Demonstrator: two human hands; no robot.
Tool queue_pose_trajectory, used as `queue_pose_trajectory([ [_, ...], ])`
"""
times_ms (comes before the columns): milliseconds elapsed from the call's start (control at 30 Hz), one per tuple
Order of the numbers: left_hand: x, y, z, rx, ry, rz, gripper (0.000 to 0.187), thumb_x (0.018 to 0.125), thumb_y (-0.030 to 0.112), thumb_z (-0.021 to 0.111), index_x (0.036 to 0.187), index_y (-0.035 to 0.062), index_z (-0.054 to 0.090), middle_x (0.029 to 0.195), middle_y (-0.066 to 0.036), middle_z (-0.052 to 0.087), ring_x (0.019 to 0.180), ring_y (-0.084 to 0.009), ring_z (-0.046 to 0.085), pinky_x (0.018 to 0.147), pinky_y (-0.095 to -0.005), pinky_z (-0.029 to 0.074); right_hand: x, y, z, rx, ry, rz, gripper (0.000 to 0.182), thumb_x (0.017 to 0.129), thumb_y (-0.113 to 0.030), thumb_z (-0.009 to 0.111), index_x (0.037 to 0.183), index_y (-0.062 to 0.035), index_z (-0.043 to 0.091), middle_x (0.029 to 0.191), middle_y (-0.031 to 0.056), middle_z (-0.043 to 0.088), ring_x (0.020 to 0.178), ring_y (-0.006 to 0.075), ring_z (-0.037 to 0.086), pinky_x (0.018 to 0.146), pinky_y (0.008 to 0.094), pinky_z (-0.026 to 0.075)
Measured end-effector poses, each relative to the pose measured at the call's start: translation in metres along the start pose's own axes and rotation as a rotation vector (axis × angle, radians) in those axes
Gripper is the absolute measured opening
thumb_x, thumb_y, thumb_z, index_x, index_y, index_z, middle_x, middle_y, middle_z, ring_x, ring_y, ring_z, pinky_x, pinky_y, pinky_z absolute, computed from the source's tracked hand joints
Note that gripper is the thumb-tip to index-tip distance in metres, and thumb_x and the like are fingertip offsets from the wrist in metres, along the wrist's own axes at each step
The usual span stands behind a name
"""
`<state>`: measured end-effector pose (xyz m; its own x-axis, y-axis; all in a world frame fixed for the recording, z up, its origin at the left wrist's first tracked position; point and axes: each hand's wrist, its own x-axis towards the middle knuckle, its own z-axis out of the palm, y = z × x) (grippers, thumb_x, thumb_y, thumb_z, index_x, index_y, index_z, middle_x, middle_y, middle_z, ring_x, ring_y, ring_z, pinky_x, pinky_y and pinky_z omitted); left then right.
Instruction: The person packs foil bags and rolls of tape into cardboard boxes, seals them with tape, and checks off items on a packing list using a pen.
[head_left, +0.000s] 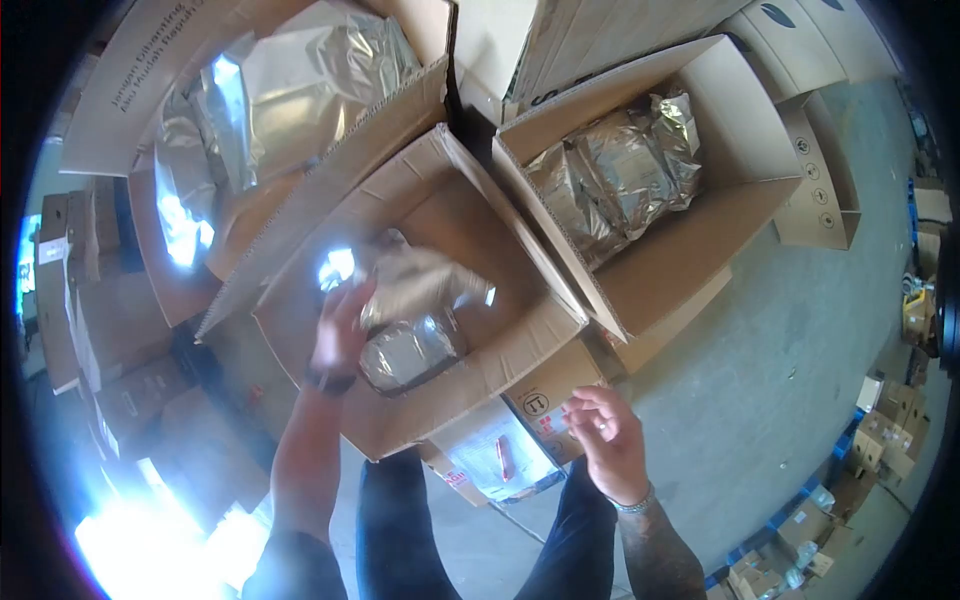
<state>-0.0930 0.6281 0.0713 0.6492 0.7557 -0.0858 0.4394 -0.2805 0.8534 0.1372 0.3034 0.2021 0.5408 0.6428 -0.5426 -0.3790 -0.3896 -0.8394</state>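
My left hand [342,330], smeared by motion, is inside the middle cardboard box [520,365]. Its fingers meet the left edge of a blurred, tilted silver foil pouch [425,280]; I cannot tell whether they grip it. Just below that pouch, a second foil pack [412,353] lies on the box floor. My right hand [608,442] hovers outside the box, fingers apart and slightly curled, holding nothing. Close to it is a clipboard with a paper sheet [482,462], on which a red pen [503,458] rests.
On the right, another open box [690,255] contains foil pouches [625,175]. Larger foil bags [310,95] fill the box at upper left, its flap [330,180] leaning toward the middle box. Stacked cartons [130,310] stand left; more boxes [885,440] line the right of the concrete floor [740,380].
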Motion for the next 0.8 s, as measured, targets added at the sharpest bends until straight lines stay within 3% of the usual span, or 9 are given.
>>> queue_pose_trajectory([
  [33, -0.017, 0.025, -0.028, -0.053, -0.046, -0.033, 0.050, 0.073, -0.010, 0.060, 0.121, 0.0026, 0.068, 0.127, -0.012, 0.061, 0.124, -0.0244, 0.056, 0.103, -0.0377, 0.048, 0.000, -0.002, 0.005, 0.003, -0.021, 0.018, 0.034, 0.098, -0.013, 0.067, 0.130, -0.0028, 0.057, 0.115, 0.0119, 0.065, 0.104, 0.0184, 0.066, 0.090, 0.0319, 0.055],
  [167, -0.068, 0.132, -0.090, -0.429, -0.145, -0.241, 0.038, 0.081, 0.009, 0.055, 0.117, 0.0020, 0.065, 0.119, -0.012, 0.061, 0.114, -0.0227, 0.058, 0.097, -0.0370, 0.049, 0.003, 0.010, 0.037, -0.043, -0.251, 0.069, 0.053, 0.097, -0.022, 0.069, 0.142, -0.0041, 0.045, 0.125, 0.0178, 0.062, 0.104, 0.0192, 0.067, 0.088, 0.0380, 0.058],
  [300, -0.058, 0.193, -0.057, -0.876, -0.194, -0.202, 0.038, 0.089, 0.028, 0.049, 0.113, 0.0015, 0.061, 0.111, -0.011, 0.062, 0.104, -0.0209, 0.060, 0.090, -0.0362, 0.050, -0.012, -0.012, 0.028, 1.014, -0.618, 0.376, 0.049, 0.098, -0.033, 0.066, 0.137, -0.0060, 0.052, 0.105, 0.0056, 0.064, 0.087, 0.0050, 0.061, 0.065, 0.0245, 0.050],
  [367, -0.024, 0.207, -0.024, -1.057, -0.261, -0.178, 0.043, 0.093, 0.038, 0.047, 0.112, 0.0012, 0.060, 0.107, -0.010, 0.062, 0.099, -0.0200, 0.061, 0.087, -0.0358, 0.051, -0.025, -0.029, 0.008, 0.950, -0.364, 0.326, 0.047, 0.098, -0.036, 0.064, 0.131, -0.0042, 0.057, 0.095, 0.0013, 0.066, 0.078, 0.0008, 0.060, 0.058, 0.0214, 0.048],
  [433, 0.016, 0.207, 0.004, -1.233, -0.344, -0.187, 0.050, 0.097, 0.047, 0.044, 0.110, 0.0009, 0.058, 0.103, -0.010, 0.062, 0.094, -0.0191, 0.062, 0.084, -0.0355, 0.051, -0.021, -0.063, -0.022, 0.693, 0.127, 0.228, 0.040, 0.099, -0.029, 0.059, 0.123, 0.0027, 0.062, 0.098, 0.0045, 0.069, 0.082, 0.0080, 0.066, 0.064, 0.0242, 0.054],
  [533, 0.050, 0.165, 0.048, -1.419, -0.428, -0.359, 0.063, 0.103, 0.061, 0.040, 0.107, 0.0005, 0.055, 0.097, -0.010, 0.063, 0.086, -0.0178, 0.063, 0.079, -0.0349, 0.052, 0.015, -0.123, -0.068, 0.374, 0.420, -0.057, 0.037, 0.101, -0.024, 0.061, 0.127, 0.0023, 0.060, 0.117, 0.0099, 0.069, 0.103, 0.0155, 0.068, 0.083, 0.0288, 0.058],
  [633, 0.041, 0.062, 0.081, -0.309, -0.328, -0.717, 0.043, 0.101, 0.044, 0.056, 0.120, 0.0049, 0.057, 0.105, -0.010, 0.066, 0.097, -0.0195, 0.065, 0.083, -0.0358, 0.052, 0.074, -0.169, -0.081, 0.209, 0.453, -0.324, 0.029, 0.094, -0.008, 0.070, 0.120, 0.0045, 0.064, 0.108, 0.0069, 0.071, 0.092, 0.0126, 0.067, 0.078, 0.0300, 0.055],
  [733, -0.004, -0.068, 0.104, 0.267, -0.378, -0.430, 0.058, 0.091, 0.039, 0.069, 0.138, 0.0083, 0.053, 0.119, -0.015, 0.067, 0.114, -0.0279, 0.063, 0.096, -0.0416, 0.050, 0.155, -0.136, -0.107, -0.169, 0.550, -0.422, 0.033, 0.092, -0.013, 0.074, 0.118, 0.0052, 0.064, 0.106, 0.0079, 0.071, 0.087, 0.0125, 0.064, 0.077, 0.0300, 0.053],
  [800, -0.013, -0.077, 0.101, 0.401, -0.442, -0.392, 0.072, 0.087, 0.038, 0.072, 0.146, 0.0065, 0.046, 0.135, -0.020, 0.059, 0.128, -0.0331, 0.055, 0.107, -0.0430, 0.044, 0.184, -0.113, -0.104, -0.148, 0.520, -0.364, 0.046, 0.090, -0.017, 0.077, 0.124, 0.0065, 0.059, 0.111, 0.0119, 0.069, 0.091, 0.0166, 0.064, 0.080, 0.0327, 0.053],
])
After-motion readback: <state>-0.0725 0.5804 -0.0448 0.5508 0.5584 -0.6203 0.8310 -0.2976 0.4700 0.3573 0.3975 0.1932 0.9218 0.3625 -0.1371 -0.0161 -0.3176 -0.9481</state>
